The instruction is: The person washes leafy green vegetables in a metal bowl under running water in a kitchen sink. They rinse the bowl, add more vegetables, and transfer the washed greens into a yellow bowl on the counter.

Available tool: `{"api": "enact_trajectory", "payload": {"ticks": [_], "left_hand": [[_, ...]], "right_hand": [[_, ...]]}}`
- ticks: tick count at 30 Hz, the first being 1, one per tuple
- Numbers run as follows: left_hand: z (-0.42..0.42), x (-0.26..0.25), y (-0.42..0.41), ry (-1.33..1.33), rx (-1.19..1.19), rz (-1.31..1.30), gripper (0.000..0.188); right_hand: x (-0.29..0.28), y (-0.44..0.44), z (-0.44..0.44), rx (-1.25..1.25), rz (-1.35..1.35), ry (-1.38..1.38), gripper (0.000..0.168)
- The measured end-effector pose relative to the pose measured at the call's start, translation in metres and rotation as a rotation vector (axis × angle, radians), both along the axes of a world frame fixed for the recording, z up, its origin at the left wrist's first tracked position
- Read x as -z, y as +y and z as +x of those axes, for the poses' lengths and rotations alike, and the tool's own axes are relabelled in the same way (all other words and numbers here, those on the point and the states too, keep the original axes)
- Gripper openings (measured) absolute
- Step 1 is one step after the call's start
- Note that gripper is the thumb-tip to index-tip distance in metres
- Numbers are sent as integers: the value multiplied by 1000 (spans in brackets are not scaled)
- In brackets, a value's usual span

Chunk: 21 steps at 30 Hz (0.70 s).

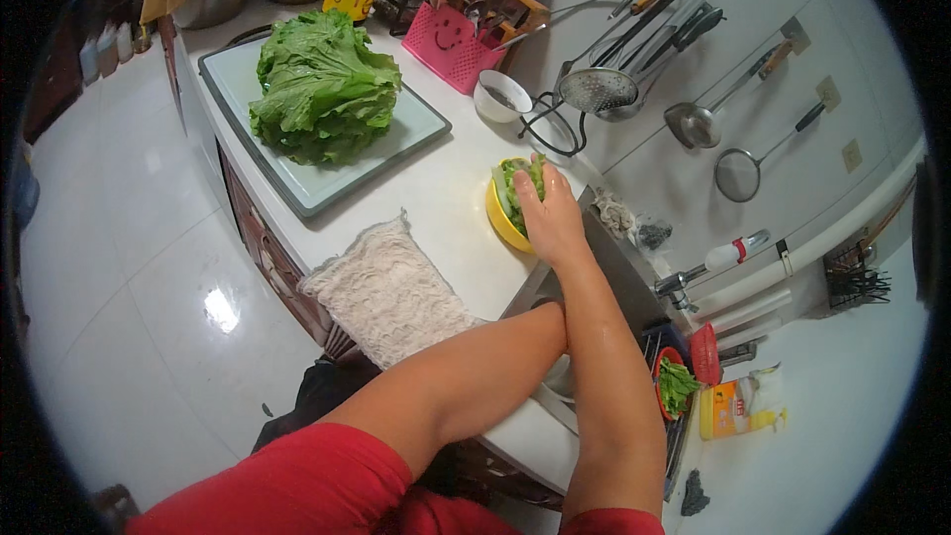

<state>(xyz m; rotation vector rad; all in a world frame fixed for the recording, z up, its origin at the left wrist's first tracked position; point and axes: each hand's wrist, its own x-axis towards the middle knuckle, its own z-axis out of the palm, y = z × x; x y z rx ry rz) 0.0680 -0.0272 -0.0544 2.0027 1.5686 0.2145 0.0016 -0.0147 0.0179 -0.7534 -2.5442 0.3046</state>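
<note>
My right hand (551,214) reaches into a small yellow bowl (507,229), its thumb and fingers around cut leafy greens (510,189). Part of the bowl is covered by that hand. My left forearm (475,379) passes under my right forearm (602,342) at the sink, and the left hand is hidden behind it. A fluffy white cloth (390,290) lies on the counter left of the bowl. Farther back, a pile of large green lettuce-like leaves (327,89) rests on a pale cutting board (412,126) with a dark rim.
A white bowl (502,98) and a pink utensil basket (446,48) stand behind the yellow bowl. Ladles and a skimmer (598,89) hang at the wall. The faucet (674,286) juts over the steel sink (613,275). Beyond it sits a red basket (663,409) of greens.
</note>
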Motion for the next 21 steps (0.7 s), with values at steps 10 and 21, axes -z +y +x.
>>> {"api": "enact_trajectory", "payload": {"ticks": [10,21], "left_hand": [[10,3,5,7,64,8,36],[14,9,19,14,122,-2,36]], "right_hand": [[4,44,-4,-70,-471,231,51],[8,32,-26,98,-230,305,33]]}}
